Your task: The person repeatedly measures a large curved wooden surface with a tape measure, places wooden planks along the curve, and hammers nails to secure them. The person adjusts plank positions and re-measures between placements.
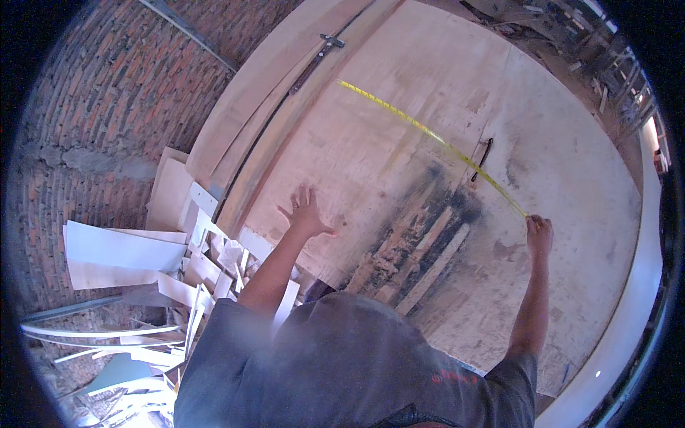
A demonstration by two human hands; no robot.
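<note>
My left hand (305,215) rests on the pale wooden worktop (321,157) with its fingers spread, holding nothing. Over at the right, my right hand (540,234) is closed around the near end of a yellow tape measure (428,132). The blade stretches diagonally across the worktop toward the upper left, and its far end lies near a long wooden strip (307,100). Whether a tape case sits inside my right fingers is hidden. Beneath the blade's right half is a short, dark, narrow slot or bar (483,158).
A long dark metal bar (275,118) with a crosspiece runs along the wooden strip. Blackened, worn wood with pale slats (432,267) lies between my arms. Board offcuts (128,250) pile up at left, before a brick wall (107,107). Scrap wood (542,32) litters the far right.
</note>
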